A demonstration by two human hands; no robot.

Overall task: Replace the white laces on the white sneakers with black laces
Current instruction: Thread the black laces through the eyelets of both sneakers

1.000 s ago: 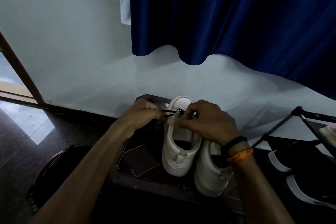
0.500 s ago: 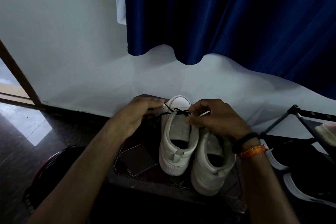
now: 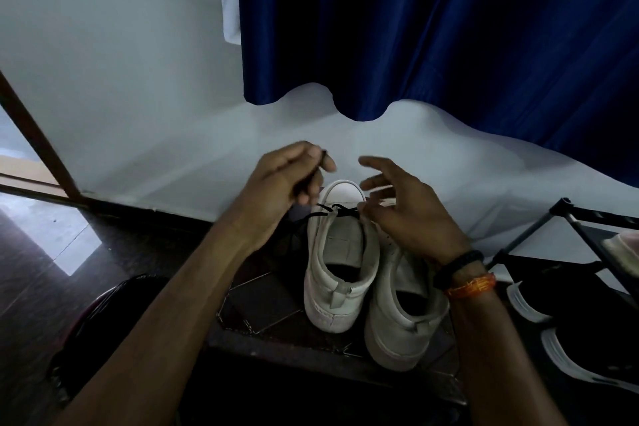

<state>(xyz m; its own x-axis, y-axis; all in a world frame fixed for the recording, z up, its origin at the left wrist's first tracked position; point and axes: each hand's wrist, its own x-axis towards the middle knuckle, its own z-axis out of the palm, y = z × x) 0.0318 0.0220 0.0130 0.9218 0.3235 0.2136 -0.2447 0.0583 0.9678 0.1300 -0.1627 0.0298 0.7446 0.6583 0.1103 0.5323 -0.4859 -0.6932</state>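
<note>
Two white sneakers (image 3: 340, 263) stand heels-near on a dark patterned counter (image 3: 262, 304) against a pale wall (image 3: 138, 79), blue curtain (image 3: 432, 28) above. The left hand (image 3: 280, 183) pinches the black lace (image 3: 323, 213); the right hand (image 3: 404, 207) hangs with fingers spread.

No legible text, labels, brands or nos. anywhere.

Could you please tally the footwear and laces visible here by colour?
White sneakers: 2 (left one, right one)
Black shoes with white soles: 2 (nearer, farther)
Black lace: 1
Total: 5
</note>
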